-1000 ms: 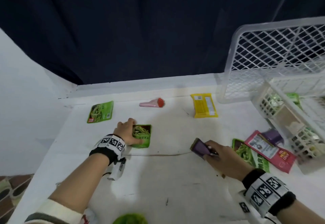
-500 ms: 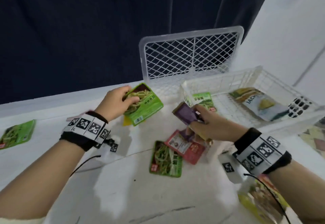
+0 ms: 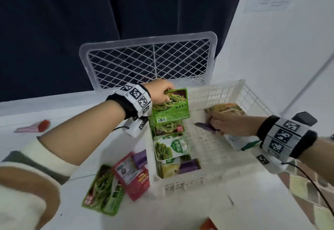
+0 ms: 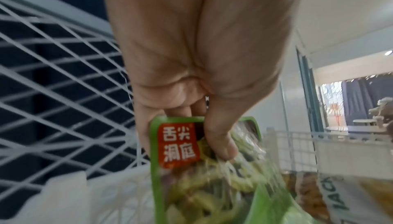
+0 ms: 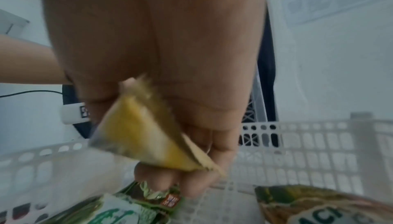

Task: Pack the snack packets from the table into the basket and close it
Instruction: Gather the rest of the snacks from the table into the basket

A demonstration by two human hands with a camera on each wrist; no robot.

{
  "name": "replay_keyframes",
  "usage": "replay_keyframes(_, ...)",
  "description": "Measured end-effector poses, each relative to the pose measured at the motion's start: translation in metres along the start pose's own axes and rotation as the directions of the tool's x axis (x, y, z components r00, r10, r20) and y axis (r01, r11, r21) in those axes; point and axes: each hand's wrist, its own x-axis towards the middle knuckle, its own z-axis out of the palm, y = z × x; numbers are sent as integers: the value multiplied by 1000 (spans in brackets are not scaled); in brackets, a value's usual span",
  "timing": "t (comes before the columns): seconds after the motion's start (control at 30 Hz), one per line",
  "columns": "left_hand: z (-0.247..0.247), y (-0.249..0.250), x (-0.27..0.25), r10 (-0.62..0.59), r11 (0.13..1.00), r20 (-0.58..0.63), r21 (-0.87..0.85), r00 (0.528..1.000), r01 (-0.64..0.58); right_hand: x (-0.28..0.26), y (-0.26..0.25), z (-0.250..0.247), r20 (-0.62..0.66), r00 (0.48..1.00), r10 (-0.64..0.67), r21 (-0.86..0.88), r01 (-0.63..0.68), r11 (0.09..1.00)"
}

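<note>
Two-handed loading of the white basket (image 3: 233,92), whose lattice lid (image 3: 150,61) stands upright behind it. The left hand (image 3: 160,92) pinches the green snack packet (image 3: 170,106) by its top edge — thumb across the printed face, fingers behind, as the left wrist view shows — so the packet hangs below the grip, over the basket's left end and above the packets already lying there (image 3: 171,147). The right hand (image 3: 227,125) is low inside the basket, fingers curled round a small purple packet (image 3: 204,126) that juts out leftward from the fingertips; the right wrist view shows its other, yellow face pressed against the palm. A larger packet (image 3: 227,109) lies just beyond this hand. To do the step well, judged from this arrangement, each packet is best lowered until it rests flat before the fingers let go — dropped on edge it may prop against the wall and later foul the lid. Other packets (image 3: 106,191) lie on the table (image 3: 180,217), left of the basket, not yet packed
</note>
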Motion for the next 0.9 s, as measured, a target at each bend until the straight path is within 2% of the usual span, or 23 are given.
replay_keyframes(0.07, 11, 6, 22, -29, 995, 80, 100, 996, 21, 8, 5, 0, 142, 990, 12, -18, -10, 1000)
replay_keyframes(0.17, 27, 10, 49, -99, 973, 216, 225, 971, 49, 24, 2, -1, 321, 947, -18, -35, 31, 999)
replay_keyframes(0.3, 35, 15, 67, -200, 935, 379, 351, 904, 60, 44, -6, -17, 433, 899, -70, -170, 158, 973)
replay_keyframes(0.43, 44, 6, 84, -256, 875, 356, 481, 899, 58, 67, -13, -24, 500, 863, -78, -249, 229, 941)
replay_keyframes(0.5, 48, 6, 87, -249, 858, 338, 511, 907, 45, 79, -15, -15, 527, 845, -88, -253, 255, 933)
replay_keyframes(0.57, 45, 16, 80, -187, 833, 316, 553, 930, -21, 88, -15, 2, 561, 822, -102, -223, 269, 937)
replay_keyframes(0.63, 50, 19, 80, -152, 815, 405, 568, 902, -118, 94, -15, 21, 605, 789, -105, -206, 283, 937)
replay_keyframes(0.67, 52, 18, 80, -148, 811, 479, 559, 865, -171, 96, -15, 29, 628, 772, -102, -216, 299, 930)
replay_keyframes(0.73, 48, 19, 77, -137, 861, 624, 459, 769, -219, 100, -15, 43, 659, 744, -114, -210, 328, 921)
replay_keyframes(0.77, 46, 15, 75, -163, 873, 651, 446, 742, -199, 101, -15, 47, 666, 735, -128, -197, 339, 920)
replay_keyframes(0.8, 41, 13, 74, -192, 882, 645, 445, 740, -159, 103, -17, 51, 665, 733, -145, -180, 346, 921)
replay_keyframes(0.9, 25, 12, 70, -263, 950, 560, 293, 786, 109, 107, -23, 58, 675, 711, -196, -114, 363, 925)
